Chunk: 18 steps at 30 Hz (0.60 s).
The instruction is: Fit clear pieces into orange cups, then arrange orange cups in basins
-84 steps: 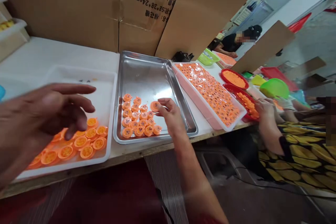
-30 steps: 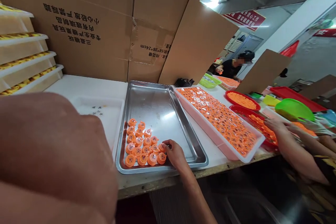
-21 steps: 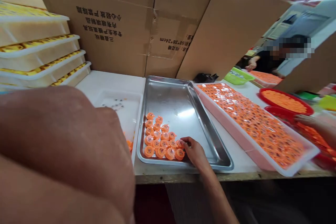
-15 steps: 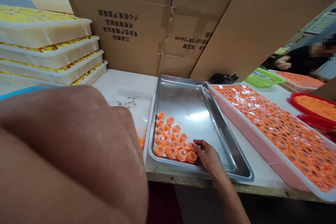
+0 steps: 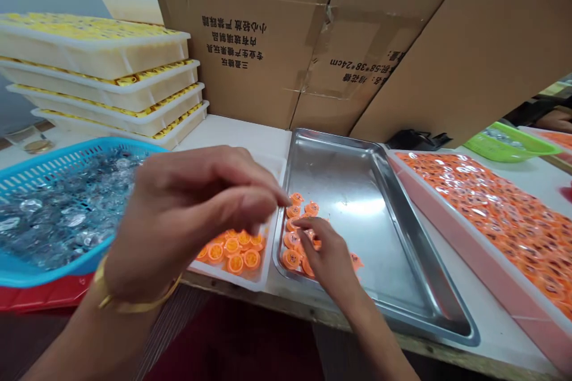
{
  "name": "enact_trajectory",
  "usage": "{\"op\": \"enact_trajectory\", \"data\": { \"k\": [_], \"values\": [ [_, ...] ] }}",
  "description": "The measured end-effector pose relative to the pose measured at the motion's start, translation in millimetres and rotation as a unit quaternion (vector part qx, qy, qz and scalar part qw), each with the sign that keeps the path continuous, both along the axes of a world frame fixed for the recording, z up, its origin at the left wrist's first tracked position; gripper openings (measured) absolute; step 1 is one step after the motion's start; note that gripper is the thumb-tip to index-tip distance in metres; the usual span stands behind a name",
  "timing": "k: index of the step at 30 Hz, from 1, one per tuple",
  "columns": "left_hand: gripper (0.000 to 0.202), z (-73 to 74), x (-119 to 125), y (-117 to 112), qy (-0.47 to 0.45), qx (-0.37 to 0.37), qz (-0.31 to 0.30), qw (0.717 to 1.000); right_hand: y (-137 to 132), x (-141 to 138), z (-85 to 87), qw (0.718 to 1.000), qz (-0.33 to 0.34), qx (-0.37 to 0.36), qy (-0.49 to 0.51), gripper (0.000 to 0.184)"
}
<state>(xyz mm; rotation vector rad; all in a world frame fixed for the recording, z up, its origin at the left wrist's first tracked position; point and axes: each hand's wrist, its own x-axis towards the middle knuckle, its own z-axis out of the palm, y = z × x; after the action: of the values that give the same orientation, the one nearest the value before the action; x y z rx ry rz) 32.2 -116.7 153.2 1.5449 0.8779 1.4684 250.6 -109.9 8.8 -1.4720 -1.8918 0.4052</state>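
Over the white tray (image 5: 236, 278), my left hand (image 5: 187, 214) hovers, fingers pinched shut; contents unseen. My right hand (image 5: 328, 256) lies open on orange caps (image 5: 295, 212), apparently steadying rows packed in the near corner of the steel tray (image 5: 357, 190).

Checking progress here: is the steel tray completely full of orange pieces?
No, the steel tray holds only a small cluster of orange pieces at its near left end, by the right hand.

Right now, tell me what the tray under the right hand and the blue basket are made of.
Tray: looks like bare metal, probably stainless steel; it is grey, glossy and mirrors the light. Blue basket: seemingly moulded plastic, with an even colour, a dull sheen and slotted walls.
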Motion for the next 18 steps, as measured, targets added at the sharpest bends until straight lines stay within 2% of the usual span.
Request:
{"op": "enact_trajectory", "data": {
  "k": [2,3,5,7,9,13,18],
  "values": [
    [0.014,-15.3,-1.2,27.4,0.014,-0.043,-0.008,0.999,17.7,-30.4,2.8,0.99,0.096,-0.016,-0.106,0.022],
    [0.016,-26.6,-5.3,41.1,0.022,-0.083,0.007,0.996,27.0,-43.4,2.1,0.978,0.122,-0.028,-0.166,0.024],
    [0.02,-52.5,-18.5,64.0,0.052,-0.152,0.063,0.985,44.9,-63.3,-2.2,0.95,0.146,-0.054,-0.272,0.026],
    [0.022,-78.2,-33.7,77.3,0.088,-0.183,0.107,0.973,59.4,-75.1,-8.0,0.928,0.158,-0.065,-0.33,0.025],
    [0.024,-100.8,-45.2,80.5,0.129,-0.204,0.124,0.963,69.2,-80.6,-13.6,0.919,0.168,-0.069,-0.349,0.024],
    [0.024,-135.4,-49.6,72.9,0.223,-0.203,0.083,0.95,78.4,-83.8,-20.7,0.916,0.173,-0.079,-0.354,0.019],
    [0.021,-158.9,-37.7,70.0,0.336,-0.115,0.08,0.931,83.9,-81.6,-15.9,0.922,0.159,-0.088,-0.343,0.013]
  ]
}}
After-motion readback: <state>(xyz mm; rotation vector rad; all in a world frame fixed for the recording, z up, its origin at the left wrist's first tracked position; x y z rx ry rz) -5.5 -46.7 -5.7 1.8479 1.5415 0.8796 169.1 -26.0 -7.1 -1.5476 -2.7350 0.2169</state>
